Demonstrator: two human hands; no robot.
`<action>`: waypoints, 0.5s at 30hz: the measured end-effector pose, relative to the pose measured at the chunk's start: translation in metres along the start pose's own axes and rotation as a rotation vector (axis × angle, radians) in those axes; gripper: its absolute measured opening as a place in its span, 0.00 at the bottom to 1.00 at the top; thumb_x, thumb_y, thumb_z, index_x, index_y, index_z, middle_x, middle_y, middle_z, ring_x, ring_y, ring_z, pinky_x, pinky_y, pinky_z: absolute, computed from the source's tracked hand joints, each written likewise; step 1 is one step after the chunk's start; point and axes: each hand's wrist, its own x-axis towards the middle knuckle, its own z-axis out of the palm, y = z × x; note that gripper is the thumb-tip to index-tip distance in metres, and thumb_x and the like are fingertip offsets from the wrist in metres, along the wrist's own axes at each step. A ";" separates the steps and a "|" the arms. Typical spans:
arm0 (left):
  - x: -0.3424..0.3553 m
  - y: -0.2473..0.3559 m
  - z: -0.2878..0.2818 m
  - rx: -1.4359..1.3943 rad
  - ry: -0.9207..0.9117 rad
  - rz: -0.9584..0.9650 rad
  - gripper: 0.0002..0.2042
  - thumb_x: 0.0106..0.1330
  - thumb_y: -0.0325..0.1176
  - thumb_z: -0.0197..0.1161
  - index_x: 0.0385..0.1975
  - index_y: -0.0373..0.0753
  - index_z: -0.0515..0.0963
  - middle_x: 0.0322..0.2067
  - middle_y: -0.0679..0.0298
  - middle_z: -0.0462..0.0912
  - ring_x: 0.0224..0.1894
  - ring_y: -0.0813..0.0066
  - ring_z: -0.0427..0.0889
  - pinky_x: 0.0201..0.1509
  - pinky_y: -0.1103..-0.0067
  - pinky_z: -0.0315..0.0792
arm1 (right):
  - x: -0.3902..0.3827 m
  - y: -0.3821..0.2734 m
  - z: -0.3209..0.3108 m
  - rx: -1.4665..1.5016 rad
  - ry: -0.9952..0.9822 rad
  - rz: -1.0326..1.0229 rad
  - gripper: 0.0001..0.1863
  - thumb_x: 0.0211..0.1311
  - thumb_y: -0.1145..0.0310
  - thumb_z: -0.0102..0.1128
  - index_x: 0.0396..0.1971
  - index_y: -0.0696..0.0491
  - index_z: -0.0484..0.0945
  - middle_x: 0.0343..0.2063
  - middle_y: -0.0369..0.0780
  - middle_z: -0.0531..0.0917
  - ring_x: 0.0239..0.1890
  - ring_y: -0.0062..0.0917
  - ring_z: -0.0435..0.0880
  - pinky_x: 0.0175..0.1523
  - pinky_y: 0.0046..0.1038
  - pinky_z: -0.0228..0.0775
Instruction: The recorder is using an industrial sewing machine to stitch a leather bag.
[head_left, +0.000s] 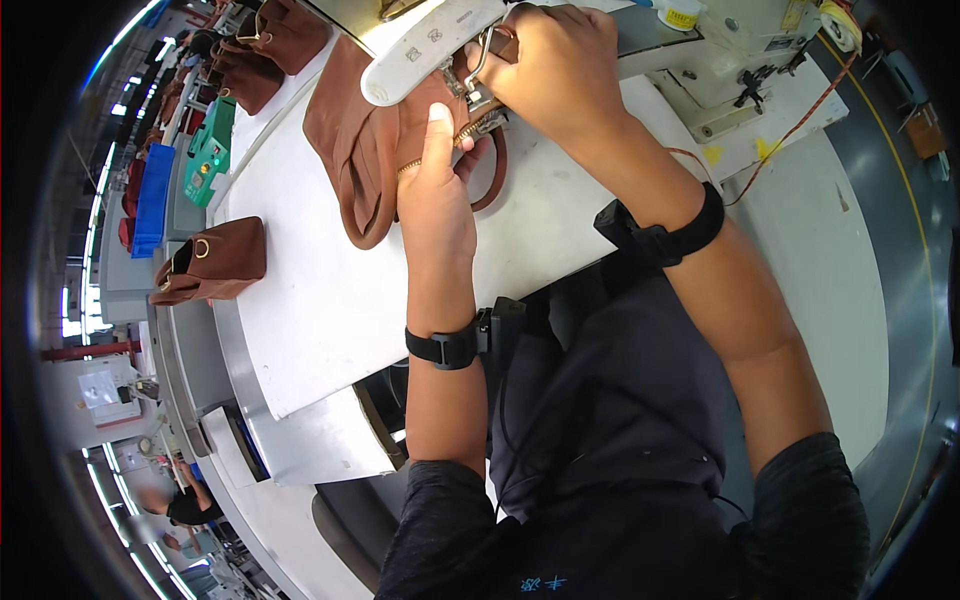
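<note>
A brown leather-like bag (pixel 345 135) lies under the white head of a sewing machine (pixel 425 50), with a metal zipper along its edge. My left hand (pixel 437 195) grips the bag at the zipper, thumb on top and fingers curled beneath. Beside the needle area, my right hand (pixel 565 70) is closed with bent fingers against a bent metal rod (pixel 484 55) on the machine; what its fingertips hold is hidden. A looped brown handle (pixel 495 175) shows to the right of my left hand.
Another brown bag (pixel 225 260) stands at the left edge of the white table (pixel 330 310). More brown bags (pixel 285 35), a green box (pixel 209 150) and a blue bin (pixel 153 200) are farther left. A yellow-labelled bottle (pixel 680 14) and red cord (pixel 800 130) are at right.
</note>
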 end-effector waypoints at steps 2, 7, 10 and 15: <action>-0.001 -0.001 -0.003 0.032 -0.020 -0.013 0.10 0.76 0.38 0.63 0.49 0.39 0.80 0.40 0.69 0.82 0.38 0.82 0.76 0.54 0.72 0.78 | -0.003 -0.005 -0.002 -0.031 0.130 0.020 0.13 0.57 0.63 0.67 0.23 0.58 0.80 0.24 0.49 0.84 0.33 0.42 0.83 0.49 0.42 0.67; -0.001 -0.003 -0.005 0.181 -0.045 0.119 0.11 0.76 0.38 0.62 0.49 0.38 0.80 0.39 0.71 0.81 0.36 0.85 0.74 0.52 0.76 0.79 | -0.006 -0.011 0.000 -0.001 0.198 0.042 0.13 0.56 0.63 0.68 0.23 0.56 0.78 0.23 0.47 0.83 0.32 0.43 0.83 0.51 0.41 0.66; -0.003 -0.002 -0.001 0.219 -0.019 0.127 0.11 0.77 0.39 0.61 0.48 0.37 0.80 0.37 0.72 0.80 0.35 0.86 0.74 0.50 0.78 0.78 | -0.007 -0.010 0.001 0.015 0.201 0.044 0.13 0.56 0.64 0.69 0.22 0.56 0.77 0.23 0.47 0.83 0.32 0.43 0.83 0.51 0.42 0.67; -0.010 -0.005 0.004 0.351 0.016 0.212 0.18 0.78 0.46 0.58 0.30 0.38 0.79 0.29 0.73 0.78 0.31 0.87 0.70 0.36 0.85 0.63 | -0.008 -0.007 0.002 0.011 0.201 0.027 0.12 0.56 0.64 0.69 0.23 0.56 0.77 0.23 0.47 0.83 0.31 0.44 0.82 0.50 0.42 0.67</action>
